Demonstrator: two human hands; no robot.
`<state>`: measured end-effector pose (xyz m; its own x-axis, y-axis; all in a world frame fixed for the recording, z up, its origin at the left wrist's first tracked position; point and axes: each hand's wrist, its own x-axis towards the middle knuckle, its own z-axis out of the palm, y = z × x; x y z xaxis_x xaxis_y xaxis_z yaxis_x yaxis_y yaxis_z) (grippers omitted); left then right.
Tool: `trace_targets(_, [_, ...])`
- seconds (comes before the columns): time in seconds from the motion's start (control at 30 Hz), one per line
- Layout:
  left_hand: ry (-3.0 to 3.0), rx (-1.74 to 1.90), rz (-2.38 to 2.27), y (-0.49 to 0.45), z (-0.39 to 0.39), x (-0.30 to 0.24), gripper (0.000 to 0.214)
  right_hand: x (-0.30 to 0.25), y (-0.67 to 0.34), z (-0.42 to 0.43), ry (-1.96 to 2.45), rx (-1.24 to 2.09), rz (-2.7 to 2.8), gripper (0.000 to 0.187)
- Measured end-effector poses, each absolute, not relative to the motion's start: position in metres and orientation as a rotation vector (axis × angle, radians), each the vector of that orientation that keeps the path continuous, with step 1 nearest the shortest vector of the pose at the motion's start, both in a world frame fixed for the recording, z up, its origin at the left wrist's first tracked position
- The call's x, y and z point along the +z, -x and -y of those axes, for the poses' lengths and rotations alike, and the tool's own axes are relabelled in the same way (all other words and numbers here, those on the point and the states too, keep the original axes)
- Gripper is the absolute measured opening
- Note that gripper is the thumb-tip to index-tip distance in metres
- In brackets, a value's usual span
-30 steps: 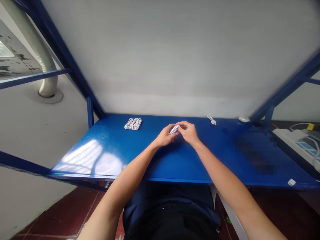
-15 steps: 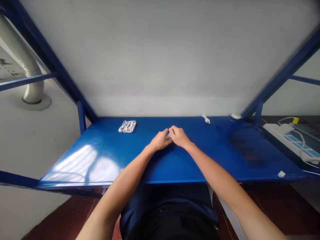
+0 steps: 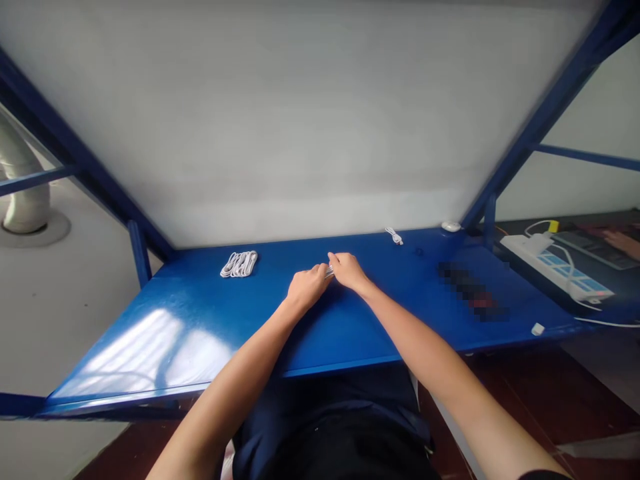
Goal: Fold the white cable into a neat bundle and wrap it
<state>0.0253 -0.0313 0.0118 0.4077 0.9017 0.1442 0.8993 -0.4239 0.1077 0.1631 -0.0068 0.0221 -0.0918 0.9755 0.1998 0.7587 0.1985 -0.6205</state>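
Note:
Over the middle of the blue table (image 3: 280, 333), my left hand (image 3: 307, 287) and my right hand (image 3: 349, 271) meet. Their fingers close around a small white cable bundle (image 3: 329, 271), mostly covered by the fingers. Several coiled white cables (image 3: 239, 264) lie side by side to the left of my left hand. Beyond my right hand, a single folded white cable (image 3: 394, 236) rests near the back edge.
A white rounded object (image 3: 451, 227) sits at the back right. A pixelated dark object (image 3: 470, 291) and a small white block (image 3: 537, 329) are further right. Past the table are a white power strip (image 3: 557, 267) and another person's hand (image 3: 623, 241) at a keyboard.
The view has turned a little to the right, so the table's things appear further left. Both hands stay together on the cable bundle, with their fingers slightly shifted.

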Motion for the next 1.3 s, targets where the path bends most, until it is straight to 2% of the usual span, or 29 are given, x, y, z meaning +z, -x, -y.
trace_targets(0.13, [-2.638, 0.161, -1.588, -0.031, 0.035, 0.011, 0.04, 0.014, -0.172, -0.002, 1.542, 0.648, 1.838, 0.028])
trace_targets(0.47, [-2.529, 0.241, -1.427, -0.028, 0.036, 0.005, 0.039, 0.03, -0.201, 0.004, 1.378, 0.797, 2.103, 0.03])
trace_targets(0.53, [-2.523, 0.259, -1.43, -0.028, 0.035, 0.005, 0.04, 0.038, -0.239, -0.001, 1.518, 0.666, 2.094, 0.033])
trace_targets(0.6, [-2.512, 0.276, -1.434, -0.026, 0.034, 0.005, 0.042, 0.044, -0.29, -0.01, 1.76, 0.37, 2.016, 0.033])
trace_targets(0.7, [-2.5, 0.299, -1.422, -0.023, 0.032, 0.007, 0.044, 0.048, -0.37, -0.018, 2.175, 0.08, 1.932, 0.023])
trace_targets(0.77, [-2.487, 0.305, -1.416, -0.022, 0.031, 0.008, 0.044, 0.045, -0.409, -0.019, 2.344, 0.135, 1.923, 0.018])
trace_targets(0.87, [-2.453, 0.31, -1.419, -0.02, 0.031, 0.009, 0.041, 0.036, -0.432, -0.017, 2.325, 0.222, 1.937, 0.016])
trace_targets(1.3, [-2.417, 0.338, -1.409, -0.019, 0.032, 0.01, 0.04, 0.021, -0.41, -0.019, 2.383, 0.148, 1.979, 0.018])
